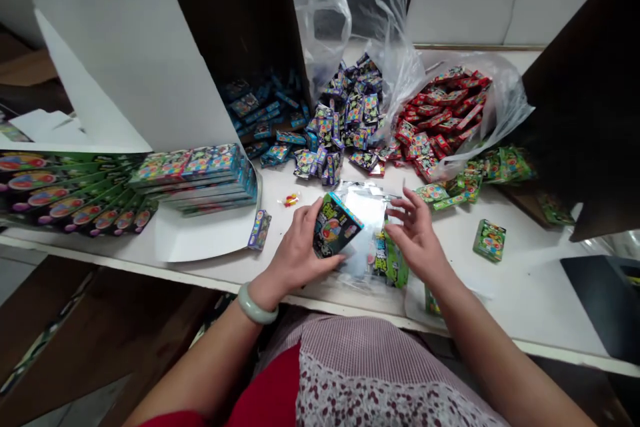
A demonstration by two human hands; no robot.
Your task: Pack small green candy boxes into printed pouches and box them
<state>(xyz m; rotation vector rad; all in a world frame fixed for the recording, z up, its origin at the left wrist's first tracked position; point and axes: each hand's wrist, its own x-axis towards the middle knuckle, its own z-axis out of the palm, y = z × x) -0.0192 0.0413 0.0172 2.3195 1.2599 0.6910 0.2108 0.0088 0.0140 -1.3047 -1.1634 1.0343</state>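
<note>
My left hand [299, 250] grips a small blue-edged candy box [334, 225] just above the table's front edge. My right hand [415, 235] is beside it, fingers curled on a clear plastic bag [367, 213] that lies on the table. Inside or under that bag sits a small green box [389, 259]. A pale green bangle [256, 307] is on my left wrist.
Heaps of small boxes lie behind: blue [260, 110] in a dark carton, purple [345, 123] and red [440, 113] in clear bags, green [485, 170] loose at right. Stacked packs [200, 177] and green display boxes [65, 193] stand at left. One green box [490, 239] lies alone.
</note>
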